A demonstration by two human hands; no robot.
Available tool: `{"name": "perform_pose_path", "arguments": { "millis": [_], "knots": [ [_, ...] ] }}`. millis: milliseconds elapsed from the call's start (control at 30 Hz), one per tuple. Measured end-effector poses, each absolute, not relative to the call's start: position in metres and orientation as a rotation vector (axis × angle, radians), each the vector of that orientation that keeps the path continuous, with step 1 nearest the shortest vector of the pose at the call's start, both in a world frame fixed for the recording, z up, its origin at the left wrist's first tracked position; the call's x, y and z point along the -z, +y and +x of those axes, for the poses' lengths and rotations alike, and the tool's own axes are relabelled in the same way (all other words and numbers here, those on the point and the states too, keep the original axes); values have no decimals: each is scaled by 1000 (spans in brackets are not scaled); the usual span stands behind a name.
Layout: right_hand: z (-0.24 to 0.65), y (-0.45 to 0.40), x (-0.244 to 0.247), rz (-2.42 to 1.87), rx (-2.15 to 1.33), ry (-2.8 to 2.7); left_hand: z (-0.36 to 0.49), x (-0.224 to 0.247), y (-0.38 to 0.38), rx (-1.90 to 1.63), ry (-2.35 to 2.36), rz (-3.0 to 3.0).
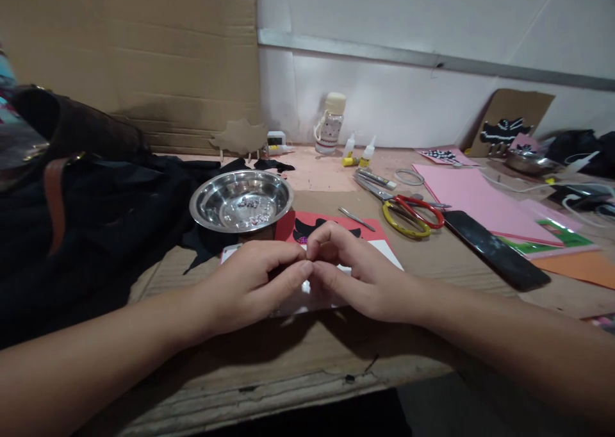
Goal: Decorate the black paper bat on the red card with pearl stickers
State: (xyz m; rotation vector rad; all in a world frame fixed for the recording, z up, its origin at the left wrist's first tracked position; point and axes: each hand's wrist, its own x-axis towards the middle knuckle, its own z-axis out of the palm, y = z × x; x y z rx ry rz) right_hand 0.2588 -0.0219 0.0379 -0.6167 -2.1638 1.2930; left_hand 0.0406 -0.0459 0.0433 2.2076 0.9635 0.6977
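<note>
My left hand [259, 283] and my right hand [360, 273] meet at the fingertips above a white glossy sheet [387, 252]. Thumbs and forefingers of both are pinched together, and whatever lies between them is hidden or too small to make out. Just beyond the fingers, a black cut-out shape [312, 224] with some pink sparkly bits at its left lies on red paper [284, 227]. Left of that stands a shiny metal bowl [204, 218] with small glittery pieces [254, 219] in its bottom.
Scissors [413, 229] with red and yellow handles, tweezers [356, 219] and a black phone [494, 251] lie to the right. Pink paper [480, 200] is behind the phone. Small glue bottles [368, 154] and a drinking bottle [330, 126] stand at the back. Dark fabric [96, 232] covers the left side.
</note>
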Motion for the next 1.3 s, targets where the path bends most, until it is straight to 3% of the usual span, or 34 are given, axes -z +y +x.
{"name": "perform_pose_path", "arguments": {
  "millis": [233, 1300],
  "knots": [
    [260, -17, -34, -529, -1403, -2095, 40, -41, -44, -705, 934, 2181],
    [255, -20, -36, -551, -1249, -2055, 42, -38, -44, -792, 1001, 2121]
  ]
}}
